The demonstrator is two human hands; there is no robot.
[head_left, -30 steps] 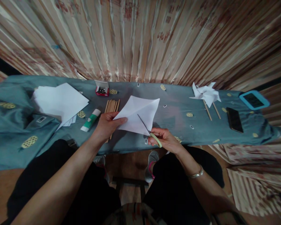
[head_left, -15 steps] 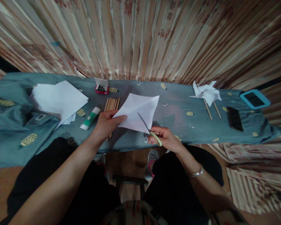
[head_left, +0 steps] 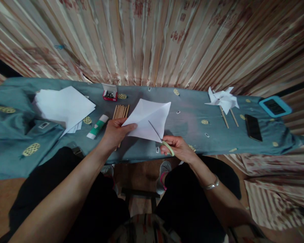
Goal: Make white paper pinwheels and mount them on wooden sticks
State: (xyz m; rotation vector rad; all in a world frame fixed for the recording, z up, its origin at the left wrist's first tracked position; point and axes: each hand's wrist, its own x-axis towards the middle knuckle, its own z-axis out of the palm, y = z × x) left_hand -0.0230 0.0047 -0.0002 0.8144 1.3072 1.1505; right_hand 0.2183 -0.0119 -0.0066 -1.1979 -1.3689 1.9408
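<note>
A square sheet of white paper (head_left: 150,113) with diagonal creases is pinched at its left corner by my left hand (head_left: 118,131), thumb on top. My right hand (head_left: 177,147) grips a pair of scissors (head_left: 168,147) by the pale green handles. Their dark blade lies along the crease from the corner nearest me toward the middle of the sheet, and the blades look closed or nearly so on the paper. Behind my left hand, partly covered by it and the sheet, lies a row of several thin wooden sticks (head_left: 121,110).
A green-and-white glue stick (head_left: 98,127) and a stack of white paper (head_left: 66,104) lie left. A small red box (head_left: 110,93) of metal pins stands behind. To the right are paper pinwheels (head_left: 223,99) on sticks, a dark phone (head_left: 253,127) and a blue-framed device (head_left: 275,106).
Very little differs. The scissor blades seem slightly more closed along the crease, and the whole view has shifted a touch. Both hands keep their holds.
</note>
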